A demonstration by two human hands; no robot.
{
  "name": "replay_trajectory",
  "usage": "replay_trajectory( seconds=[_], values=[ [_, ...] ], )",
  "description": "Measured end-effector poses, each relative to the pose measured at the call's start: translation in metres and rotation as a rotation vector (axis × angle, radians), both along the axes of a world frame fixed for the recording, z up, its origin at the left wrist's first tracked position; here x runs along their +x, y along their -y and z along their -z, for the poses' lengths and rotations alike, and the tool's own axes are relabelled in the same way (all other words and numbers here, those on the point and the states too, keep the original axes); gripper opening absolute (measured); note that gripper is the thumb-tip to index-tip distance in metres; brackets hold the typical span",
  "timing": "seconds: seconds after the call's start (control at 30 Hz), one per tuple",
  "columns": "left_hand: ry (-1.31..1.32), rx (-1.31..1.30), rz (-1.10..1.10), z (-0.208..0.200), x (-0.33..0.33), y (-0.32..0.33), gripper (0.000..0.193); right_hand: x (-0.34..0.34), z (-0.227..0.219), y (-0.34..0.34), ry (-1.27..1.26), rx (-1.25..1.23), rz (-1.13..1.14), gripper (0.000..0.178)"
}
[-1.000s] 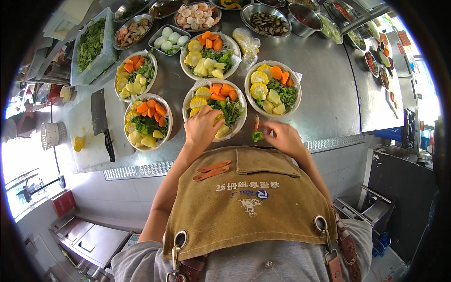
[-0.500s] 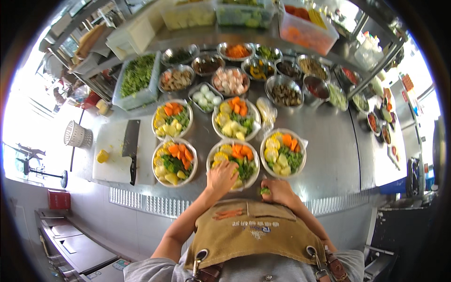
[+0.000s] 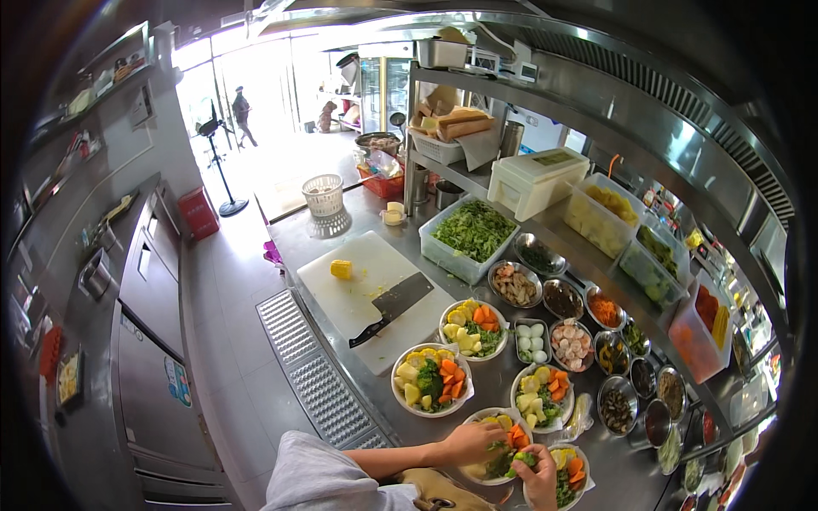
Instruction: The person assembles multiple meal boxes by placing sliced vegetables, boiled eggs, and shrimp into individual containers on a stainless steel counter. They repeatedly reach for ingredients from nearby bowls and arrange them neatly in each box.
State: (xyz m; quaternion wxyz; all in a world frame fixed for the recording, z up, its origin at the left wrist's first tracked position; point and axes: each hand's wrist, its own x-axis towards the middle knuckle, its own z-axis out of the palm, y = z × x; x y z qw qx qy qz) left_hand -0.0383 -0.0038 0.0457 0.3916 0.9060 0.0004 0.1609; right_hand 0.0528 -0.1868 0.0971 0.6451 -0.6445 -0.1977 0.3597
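My left hand [image 3: 474, 444] reaches over a white bowl [image 3: 487, 482] of carrot chunks, corn and greens. Its fingers are curled, and what they hold, if anything, is hidden. At the bowl's right side, my right hand [image 3: 540, 479] grips a green broccoli floret [image 3: 523, 462]. Partly behind that hand stands another bowl with carrot chunks [image 3: 576, 468] and leafy greens [image 3: 565, 491]. To the left, one bowl carries a broccoli crown [image 3: 432, 381] amid potato and carrot pieces. Two more filled bowls stand farther back, with carrot chunks [image 3: 486, 319] in one and corn slices [image 3: 543, 375] in the other.
A cleaver [image 3: 404, 300] and a piece of corn [image 3: 341, 269] lie on a white cutting board [image 3: 328, 292]. Beyond are a tub of chopped greens [image 3: 471, 230], boiled eggs [image 3: 532, 339] and several metal bowls of ingredients. A shelf [image 3: 464, 176] overhangs the counter's far side. Someone [image 3: 242, 115] is visible outside.
The view has swung left and up, bringing the floor and doorway in. My right hand, with the broccoli, has come from the counter edge to the bowl beside my left hand.
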Motion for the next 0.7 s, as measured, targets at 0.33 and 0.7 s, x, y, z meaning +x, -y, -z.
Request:
replay_trajectory(
  seconds=[0.33,0.7],
  values=[
    [0.140,0.306,-0.139,0.075,-0.058,-0.052,0.041,0.034,-0.006,0.055,0.056,-0.100,0.266,0.035],
    [0.221,0.320,-0.180,0.122,-0.072,-0.066,0.041,0.198,-0.137,-0.011,0.690,0.065,0.453,0.035]
  ],
)
